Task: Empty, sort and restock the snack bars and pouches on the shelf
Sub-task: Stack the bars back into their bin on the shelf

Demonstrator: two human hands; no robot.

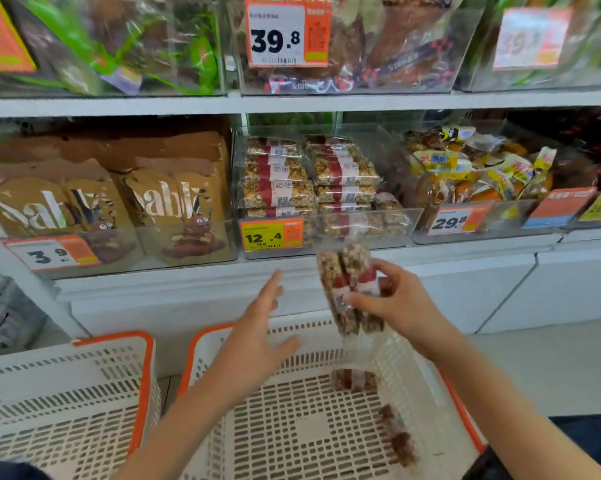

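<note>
My right hand grips a clear pack of nut bars with a red-and-white band, held upright above the right basket. My left hand hovers open beside it, fingers spread, holding nothing. More of the same nut bar packs lie stacked in a clear shelf bin behind a 12.4 price tag. Two more bars lie in the right basket: one near its far wall, one by its right side. Brown "Sablé" pouches stand in the bin to the left.
A second white basket with an orange rim sits to the left. A bin of yellow-wrapped snacks stands right of the nut bars. The upper shelf carries more clear bins. White cabinet fronts run below the shelf.
</note>
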